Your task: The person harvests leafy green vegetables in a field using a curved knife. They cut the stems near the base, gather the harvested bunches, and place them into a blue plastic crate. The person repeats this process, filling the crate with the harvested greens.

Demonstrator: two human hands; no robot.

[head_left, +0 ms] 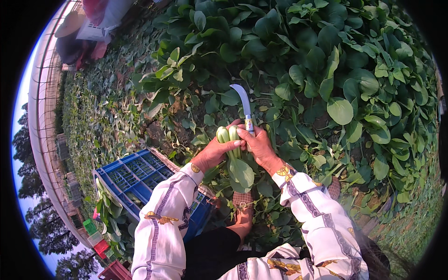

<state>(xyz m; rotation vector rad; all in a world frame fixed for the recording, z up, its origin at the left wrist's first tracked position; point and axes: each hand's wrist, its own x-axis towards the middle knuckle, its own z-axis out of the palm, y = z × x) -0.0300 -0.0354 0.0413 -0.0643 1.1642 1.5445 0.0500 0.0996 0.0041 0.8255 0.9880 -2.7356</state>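
Pale-stemmed leafy greens (232, 140), which look like bok choy, are in my left hand (214, 152), stem bases up and leaves hanging toward me. The thumb lies across the stems. My right hand (259, 147) grips the handle of a curved harvesting knife (244, 99) whose blade points up and away, its tip bent to the left. The right thumb and fingers also touch the stems, so both hands meet at the greens. The palm side of each hand is partly hidden.
A blue plastic crate (140, 178) lies left of my legs, with cut greens (108, 206) beside it. Dense leafy plants (315, 52) grow ahead and right. A person in a wide hat (70, 24) is at upper left. Red and green crates (100, 246) stand at lower left.
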